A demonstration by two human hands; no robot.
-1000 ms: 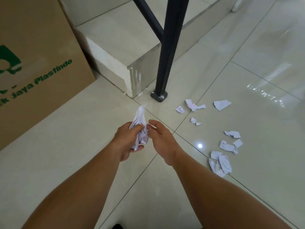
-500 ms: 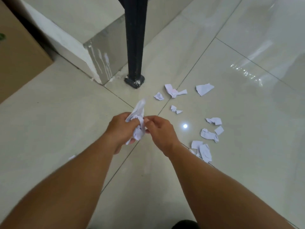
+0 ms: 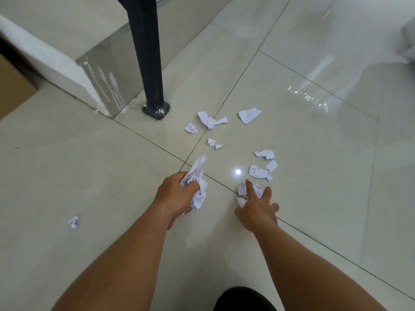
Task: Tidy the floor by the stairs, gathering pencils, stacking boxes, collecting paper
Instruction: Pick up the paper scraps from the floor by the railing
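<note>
My left hand (image 3: 177,197) grips a crumpled bunch of white paper (image 3: 197,180) that sticks out above my fist. My right hand (image 3: 257,207) is spread over a small heap of torn scraps (image 3: 243,190) on the floor, fingers straight and touching them. Several more torn white scraps lie beyond: one pair (image 3: 260,172), a curled piece (image 3: 265,154), a larger piece (image 3: 248,115), a twisted one (image 3: 211,120) and a small one (image 3: 190,128). One lone scrap (image 3: 73,221) lies to the far left.
A black metal post (image 3: 149,63) stands on the tiled floor beside the bottom stair step (image 3: 67,70). A cardboard box corner (image 3: 11,90) shows at the left edge. My dark knee (image 3: 243,299) is at the bottom.
My right hand has left the bunch and reached right and down to the scraps on the floor. My left hand keeps the bunch. The view has shifted right, off the box.
</note>
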